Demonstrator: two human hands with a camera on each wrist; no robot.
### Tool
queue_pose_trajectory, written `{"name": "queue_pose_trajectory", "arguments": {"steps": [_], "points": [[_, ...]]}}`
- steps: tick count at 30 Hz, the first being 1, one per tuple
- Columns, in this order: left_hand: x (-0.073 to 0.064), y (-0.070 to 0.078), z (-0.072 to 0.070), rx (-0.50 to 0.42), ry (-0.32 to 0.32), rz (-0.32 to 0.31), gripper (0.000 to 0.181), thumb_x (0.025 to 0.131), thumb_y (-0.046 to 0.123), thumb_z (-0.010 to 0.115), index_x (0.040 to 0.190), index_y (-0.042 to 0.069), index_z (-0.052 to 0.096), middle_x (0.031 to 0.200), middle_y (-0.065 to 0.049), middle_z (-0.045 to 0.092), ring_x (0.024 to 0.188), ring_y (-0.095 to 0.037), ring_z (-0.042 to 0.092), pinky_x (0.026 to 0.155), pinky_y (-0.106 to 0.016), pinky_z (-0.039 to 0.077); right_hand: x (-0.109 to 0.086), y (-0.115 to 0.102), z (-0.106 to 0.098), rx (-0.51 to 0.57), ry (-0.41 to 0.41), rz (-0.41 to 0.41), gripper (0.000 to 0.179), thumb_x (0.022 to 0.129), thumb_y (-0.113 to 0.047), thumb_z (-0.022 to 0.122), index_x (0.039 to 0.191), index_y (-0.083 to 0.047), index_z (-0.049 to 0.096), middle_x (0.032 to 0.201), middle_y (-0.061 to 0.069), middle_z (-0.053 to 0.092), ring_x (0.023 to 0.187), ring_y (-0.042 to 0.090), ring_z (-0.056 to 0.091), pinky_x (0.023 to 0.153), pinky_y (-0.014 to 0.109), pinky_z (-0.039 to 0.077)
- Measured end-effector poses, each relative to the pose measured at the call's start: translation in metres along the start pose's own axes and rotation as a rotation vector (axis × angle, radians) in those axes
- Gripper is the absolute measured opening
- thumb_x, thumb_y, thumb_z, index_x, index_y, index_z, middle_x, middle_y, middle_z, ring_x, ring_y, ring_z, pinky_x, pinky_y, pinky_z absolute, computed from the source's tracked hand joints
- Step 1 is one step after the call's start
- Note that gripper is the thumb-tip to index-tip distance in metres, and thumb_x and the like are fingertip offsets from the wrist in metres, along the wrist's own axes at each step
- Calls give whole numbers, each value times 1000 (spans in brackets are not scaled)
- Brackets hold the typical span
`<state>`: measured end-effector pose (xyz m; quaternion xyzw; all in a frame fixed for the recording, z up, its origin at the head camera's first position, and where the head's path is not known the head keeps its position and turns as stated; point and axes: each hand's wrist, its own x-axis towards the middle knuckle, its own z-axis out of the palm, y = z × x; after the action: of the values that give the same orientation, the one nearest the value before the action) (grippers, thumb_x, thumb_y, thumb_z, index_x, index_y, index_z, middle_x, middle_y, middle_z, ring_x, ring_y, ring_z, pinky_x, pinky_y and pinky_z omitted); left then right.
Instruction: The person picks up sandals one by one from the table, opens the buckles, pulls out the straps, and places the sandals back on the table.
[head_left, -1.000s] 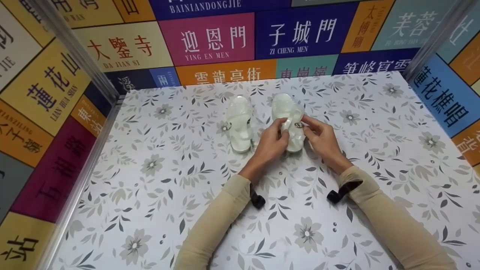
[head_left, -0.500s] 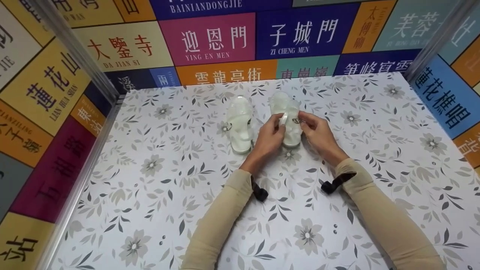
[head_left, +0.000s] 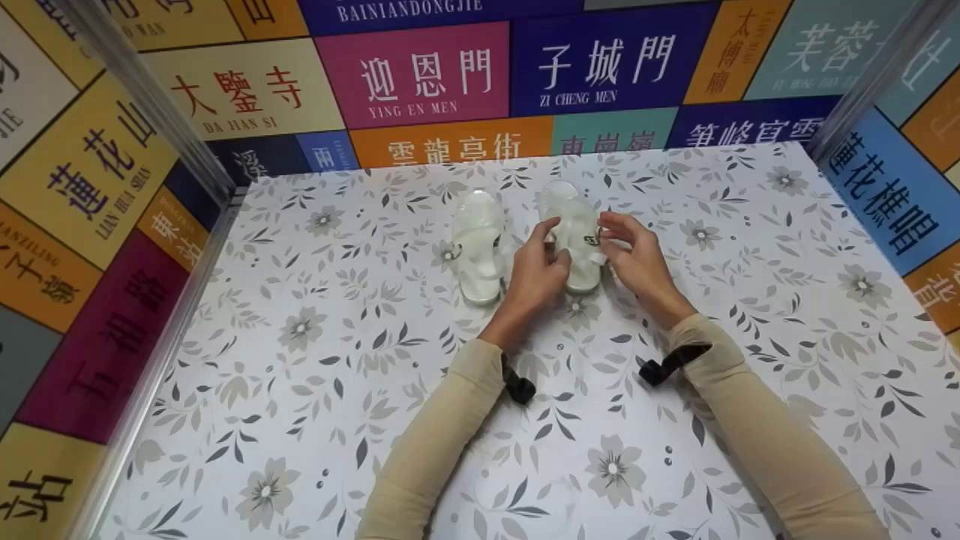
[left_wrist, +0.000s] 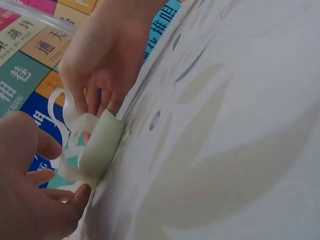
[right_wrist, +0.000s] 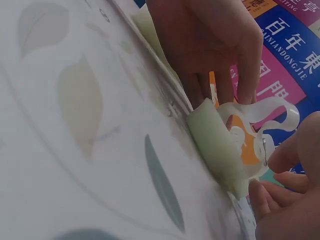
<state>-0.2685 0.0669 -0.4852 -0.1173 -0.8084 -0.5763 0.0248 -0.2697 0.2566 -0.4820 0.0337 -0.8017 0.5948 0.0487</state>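
A pair of translucent pale-green jelly sandals lies on the table. The right-hand sandal [head_left: 580, 277] sits between both hands, toe pointing away, with a small dark buckle [head_left: 592, 241] on its right side. My left hand [head_left: 536, 270] is at its left side, fingers parted, one fingertip right at the sole's edge in the left wrist view. At the other side, my right hand [head_left: 639, 262] has loosely bent fingers next to the buckle. The sandal's strap [right_wrist: 286, 111] arches up loose above the heel [right_wrist: 215, 142] in the right wrist view. The other sandal [head_left: 480, 217] stands untouched to the left.
White floral cloth [head_left: 315, 420] covers the table. Colourful panels with printed characters [head_left: 427, 75] rise behind it and along both sides, with clear posts at the corners. Each wrist carries a black camera band [head_left: 519, 386].
My left fingers have let go of the strap, which now leans to the right. The sandal and both hands have shifted slightly away from the body. The left-hand sandal stays put.
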Motion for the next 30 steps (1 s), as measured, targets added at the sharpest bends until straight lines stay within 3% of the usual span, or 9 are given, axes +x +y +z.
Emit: {"name": "queue_pose_trajectory", "arguments": {"steps": [3,7,10,14,18,22,26,30], "points": [[-1,9,-3,36,33,28,57,100,4,62,156,6,53,132,-20,72,126,-30,68,106,-36,58,-1,-9,3,-1,25,-36,52,103,1,56,155,3,51,157,22,57,144,36,55,122,46,45],[-1,27,-14,-87,66,29,56,101,2,62,156,7,51,160,-16,56,140,-36,62,119,-41,54,-5,-25,9,-41,31,-141,53,104,0,60,156,-2,51,158,18,56,147,35,52,122,52,47],[-2,38,-27,-223,95,28,52,103,1,60,154,9,52,162,-13,54,140,-32,63,119,-36,54,-8,-41,14,-55,18,-216,52,104,-3,62,155,-4,52,158,14,56,147,32,53,121,51,49],[-5,47,-49,-301,112,53,46,106,4,60,151,9,54,157,-9,58,137,-23,64,116,-31,55,-13,-59,24,-26,-13,-248,50,106,-5,62,155,-5,52,159,11,56,145,27,56,122,48,50],[-7,43,-73,-329,144,73,47,107,5,61,153,6,51,153,-9,60,138,-22,62,118,-34,54,-13,-69,38,2,-57,-225,51,108,-9,61,157,-6,50,159,13,56,142,29,61,122,48,51],[-6,31,-98,-340,207,46,49,105,1,60,152,4,50,149,-12,60,138,-25,62,117,-33,54,-9,-72,54,34,-104,-169,51,108,-12,62,157,-6,49,158,15,55,142,30,62,121,46,52],[-6,17,-119,-322,258,-25,49,104,-1,61,151,3,51,149,-14,60,139,-27,60,117,-33,53,-5,-69,73,66,-148,-107,52,108,-12,62,158,-4,49,158,16,56,142,29,62,118,43,54],[-7,6,-134,-309,279,-148,52,106,6,61,156,3,47,154,-16,59,144,-29,58,119,-38,52,0,-67,90,120,-187,-28,54,107,-11,62,158,0,48,159,20,56,144,31,61,118,43,54]]}}
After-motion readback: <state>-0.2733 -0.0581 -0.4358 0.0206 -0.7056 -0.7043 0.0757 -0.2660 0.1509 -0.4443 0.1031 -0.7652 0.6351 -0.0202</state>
